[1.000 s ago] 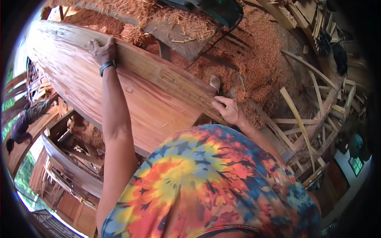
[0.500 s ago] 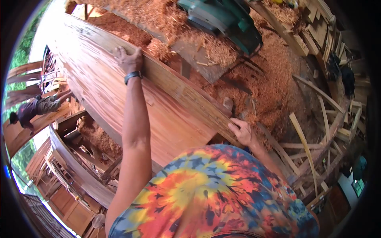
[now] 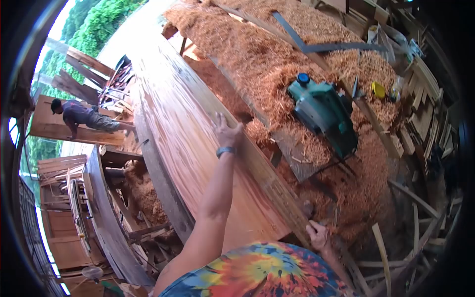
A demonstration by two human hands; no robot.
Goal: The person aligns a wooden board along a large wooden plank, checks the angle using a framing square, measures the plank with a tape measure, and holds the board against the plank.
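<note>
A wide reddish wooden panel stretches away from my body, with a narrower yellowish plank along its right side. My left hand, a dark band at its wrist, rests across the plank and the panel's edge with fingers spread. At the near end my right hand grips the plank's outer edge, thumb on top; its other fingers are partly hidden. To the right, a green power planer sits among wood shavings.
Shavings cover the bench on the right, where a metal carpenter's square and a yellow object lie. Scrap strips lean at lower right. Another person bends over boards at left. A curved dark board flanks the panel.
My view has tilted up and left, so the panel and both hands sit lower and further right in it. Both hands stay at the plank. The carpenter's square has come into view.
</note>
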